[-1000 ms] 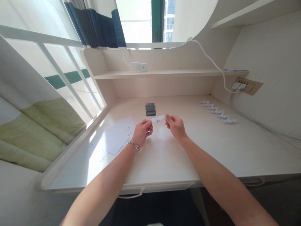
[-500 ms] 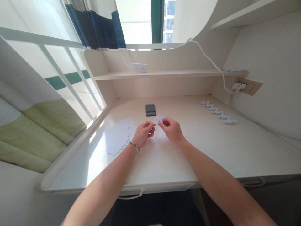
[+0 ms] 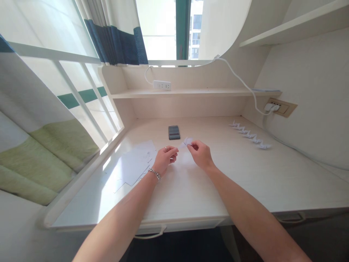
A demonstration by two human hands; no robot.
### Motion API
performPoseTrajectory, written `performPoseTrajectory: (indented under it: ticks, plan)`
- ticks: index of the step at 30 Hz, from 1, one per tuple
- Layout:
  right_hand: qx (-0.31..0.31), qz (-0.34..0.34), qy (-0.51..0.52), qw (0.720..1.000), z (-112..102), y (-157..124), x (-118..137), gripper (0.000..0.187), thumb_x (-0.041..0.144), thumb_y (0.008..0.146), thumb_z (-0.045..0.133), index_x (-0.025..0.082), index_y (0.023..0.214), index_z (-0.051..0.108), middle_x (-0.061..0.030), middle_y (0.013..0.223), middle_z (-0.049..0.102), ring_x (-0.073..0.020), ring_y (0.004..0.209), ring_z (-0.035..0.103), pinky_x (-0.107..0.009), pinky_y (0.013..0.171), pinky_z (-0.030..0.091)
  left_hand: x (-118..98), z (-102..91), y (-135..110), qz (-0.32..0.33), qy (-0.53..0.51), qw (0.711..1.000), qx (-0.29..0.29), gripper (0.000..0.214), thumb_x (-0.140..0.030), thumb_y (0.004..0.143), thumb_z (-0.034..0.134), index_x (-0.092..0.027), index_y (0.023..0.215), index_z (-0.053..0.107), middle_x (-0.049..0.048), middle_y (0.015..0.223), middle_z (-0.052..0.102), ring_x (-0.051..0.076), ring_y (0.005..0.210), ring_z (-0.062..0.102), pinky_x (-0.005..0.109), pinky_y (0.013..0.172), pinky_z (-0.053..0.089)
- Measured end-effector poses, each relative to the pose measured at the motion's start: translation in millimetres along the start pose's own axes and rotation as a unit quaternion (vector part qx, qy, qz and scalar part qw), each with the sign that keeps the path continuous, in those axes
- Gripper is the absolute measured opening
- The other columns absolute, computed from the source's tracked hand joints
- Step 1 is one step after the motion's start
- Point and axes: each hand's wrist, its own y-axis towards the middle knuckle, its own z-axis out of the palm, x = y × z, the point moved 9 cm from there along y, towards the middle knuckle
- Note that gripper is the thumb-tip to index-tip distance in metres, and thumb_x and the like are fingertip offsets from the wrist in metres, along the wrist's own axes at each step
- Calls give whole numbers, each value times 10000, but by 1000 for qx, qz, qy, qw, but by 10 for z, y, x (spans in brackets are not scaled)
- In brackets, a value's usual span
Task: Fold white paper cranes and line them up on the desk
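A small white folded paper crane (image 3: 186,142) is held up over the desk in front of me. My right hand (image 3: 200,153) pinches its right side between thumb and fingers. At the crane's left tip is my left hand (image 3: 165,158), thumb and index finger closed together and the other fingers curled. The contact there is too small to see clearly. Several finished white paper cranes (image 3: 249,134) stand in a slanting row at the right of the desk. White paper sheets (image 3: 135,160) and small scraps lie left of my left hand.
A dark flat case (image 3: 174,132) lies on the desk (image 3: 191,196) just beyond the crane. On the shelf (image 3: 196,94) behind sits a white power strip (image 3: 161,85). A white cable runs to a wall socket (image 3: 282,107) at the right. Curtains hang at the left.
My left hand has drawn slightly left and down from the crane, which stays in my right hand. The whole view has tilted up a little, so the desk appears lower.
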Motion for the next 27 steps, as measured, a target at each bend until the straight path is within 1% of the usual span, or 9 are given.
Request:
performPoseTrajectory:
  ticks: [3,5,9,13,15,17,19,21,27]
  plan:
    - [-21,16,-30,999,-75,37,-77,191,375,813,578,205,769,654,-27,724,697,-187,692,627,-289,680,439,-24,-31,9,23,71,997,-5,265,-435,772,605,-169,768,606,-4,676,586,97,552,502,249,566,397]
    - [-25,25,-63,997,-104,64,-133,181,370,809,578,211,776,659,-28,740,704,-190,708,631,-289,692,440,-36,-19,1,39,139,989,5,244,-417,757,612,-175,735,632,2,646,605,116,549,503,265,568,388]
    - [12,57,-137,989,-102,125,-311,166,355,811,562,231,775,667,-26,794,723,-190,738,635,-284,703,437,-61,82,-43,73,265,960,47,173,-364,712,646,-202,664,686,15,656,666,169,654,569,293,654,404]
    - [8,79,-168,983,-302,159,-543,149,332,790,573,227,744,668,-39,790,721,-203,749,631,-288,689,426,-84,139,-64,85,336,936,64,213,-379,766,580,-214,721,707,23,728,705,192,718,609,306,703,419]
    - [1,94,-186,978,-495,149,-701,139,327,782,583,227,746,672,-43,792,722,-205,760,632,-287,690,424,-97,150,-63,86,357,927,71,249,-395,790,545,-209,752,706,32,755,713,199,729,619,311,711,422]
    - [-17,114,-207,972,-757,117,-876,144,329,789,580,226,756,674,-42,800,725,-201,764,635,-285,698,426,-115,164,-56,93,371,921,80,271,-410,798,526,-206,779,703,42,793,722,209,759,625,318,728,421]
    - [-44,136,-229,963,-1070,68,-1048,152,334,797,579,222,775,679,-47,826,730,-198,785,641,-281,712,432,-120,173,-34,97,385,914,89,306,-438,802,510,-198,793,699,54,804,724,224,767,626,329,726,416]
    - [-70,157,-250,953,-1399,8,-1202,158,340,803,580,222,797,685,-47,850,734,-194,809,646,-275,730,436,-117,188,-3,104,421,896,97,343,-474,812,480,-207,806,694,43,811,728,221,768,634,322,722,419]
    - [-136,221,-301,918,-2298,-193,-1576,188,338,823,575,205,850,706,-75,893,740,-200,834,653,-278,737,443,-105,187,48,93,454,879,112,390,-533,807,464,-226,849,701,28,823,740,221,774,651,303,701,431]
